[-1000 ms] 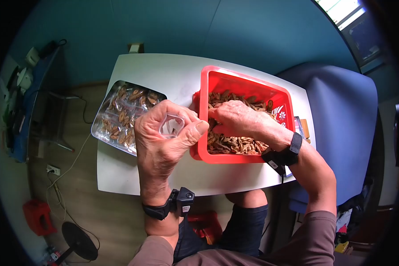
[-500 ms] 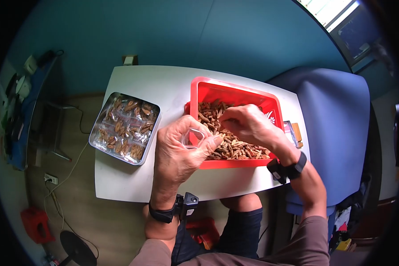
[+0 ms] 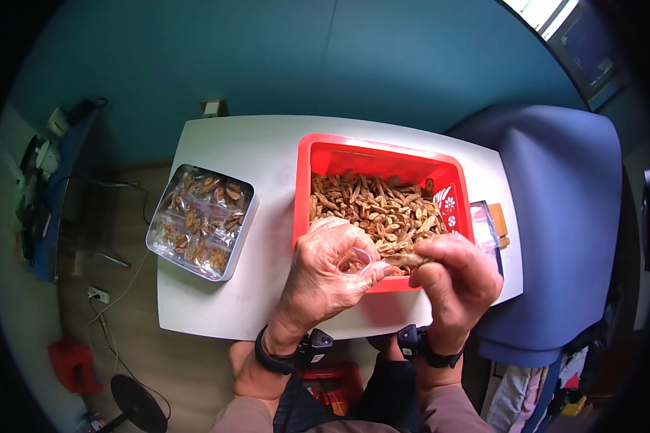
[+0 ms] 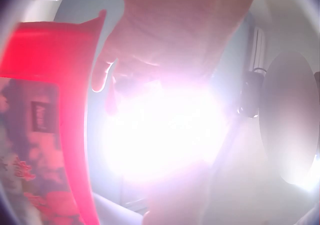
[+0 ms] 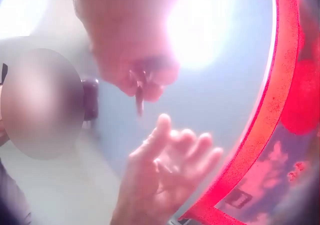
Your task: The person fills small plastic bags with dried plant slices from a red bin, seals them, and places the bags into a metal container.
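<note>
My left hand (image 3: 321, 270) curls thumb and fingers round the mouth of a small clear plastic bag (image 3: 355, 261), above the front left of a red basket (image 3: 390, 146). Close beside it, my right hand (image 3: 461, 283) pinches a long brown dried slice (image 3: 406, 260) between thumb and fingertips. The slice points left, its tip right by the bag's mouth. Many similar dried slices (image 3: 383, 202) fill the basket's floor. In the right wrist view the slice (image 5: 140, 97) sticks out of the right fingertips, facing the left hand (image 5: 167, 170). Glare hides the left fingers in the left wrist view.
Left on the white table (image 3: 271, 166) sits a metal tin (image 3: 243, 242) with several filled clear bags (image 3: 202, 220) in it. A dark-edged flat case (image 3: 487, 227) and a wooden piece (image 3: 499, 225) lie right of the basket. A blue covered seat (image 3: 563, 216) stands at the table's right.
My right hand has come up out of the basket with a slice and moved toward the front, beside the bag. My left hand has shifted right and nearer the front with the bag.
</note>
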The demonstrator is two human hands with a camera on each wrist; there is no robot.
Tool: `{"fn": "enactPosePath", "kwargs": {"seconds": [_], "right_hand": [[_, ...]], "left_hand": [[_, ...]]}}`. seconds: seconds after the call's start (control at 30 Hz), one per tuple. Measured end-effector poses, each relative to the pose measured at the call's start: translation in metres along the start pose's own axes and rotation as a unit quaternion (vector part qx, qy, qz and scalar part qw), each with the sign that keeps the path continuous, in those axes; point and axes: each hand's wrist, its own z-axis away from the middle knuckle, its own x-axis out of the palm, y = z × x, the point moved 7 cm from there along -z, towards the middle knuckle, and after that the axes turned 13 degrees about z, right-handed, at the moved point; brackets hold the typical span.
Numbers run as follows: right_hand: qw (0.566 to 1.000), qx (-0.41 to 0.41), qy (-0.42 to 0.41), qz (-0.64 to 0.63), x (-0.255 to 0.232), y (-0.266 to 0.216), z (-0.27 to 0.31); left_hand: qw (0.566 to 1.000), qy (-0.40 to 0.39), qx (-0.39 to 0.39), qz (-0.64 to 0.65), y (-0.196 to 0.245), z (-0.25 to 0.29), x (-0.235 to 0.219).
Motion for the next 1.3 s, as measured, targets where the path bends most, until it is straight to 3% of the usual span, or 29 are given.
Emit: {"fn": "enactPosePath", "kwargs": {"seconds": [0.03,0.17,0.3,1.3], "right_hand": [[0.997,-0.067,0.006,0.043,0.002,-0.008,-0.002],[0.995,-0.059,-0.042,0.065,0.008,-0.012,0.001],[0.994,-0.044,-0.061,0.074,0.013,-0.003,0.004],[0.960,-0.070,-0.209,0.174,0.032,0.004,0.010]], "left_hand": [[0.998,-0.017,0.048,-0.035,0.005,-0.001,0.002],[0.990,-0.074,0.065,-0.097,0.011,-0.003,0.006],[0.989,-0.082,0.072,-0.102,0.011,-0.002,0.010],[0.987,-0.087,0.014,-0.136,-0.003,0.000,0.018]]}}
